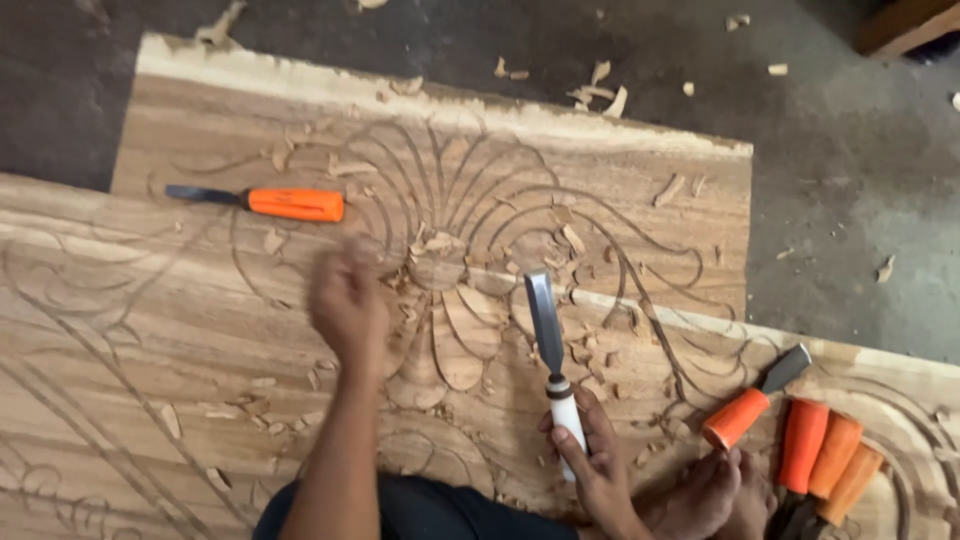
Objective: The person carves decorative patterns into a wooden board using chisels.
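From the head camera, the right hand (590, 455) is wrapped around the white handle of a chisel (552, 355), fingers (572, 462) clenched low on the grip, with the flat steel blade pointing up and away over the carved wooden panel (200, 330). That chisel looks stiff and fairly light, with a smooth handle that could slip in a loose grip, so the sound place to hold it is right there on the white shaft, well behind the sharp edge. The blade is grey and bright, broad at the tip, a dark ferrule joining it to the handle; it sits just right of the carved flower at the panel's middle. The left hand (347, 300) is blurred above the carving, seemingly loosely closed, and whether it grips anything I cannot tell. Wood chips (440, 245) litter the petals. An orange-handled chisel (265, 202) lies apart at upper left, another (752, 398) lies at lower right, beside a cluster of orange handles (825, 455) near a bare foot (700, 495). The panel lies on a dark floor (850, 150).
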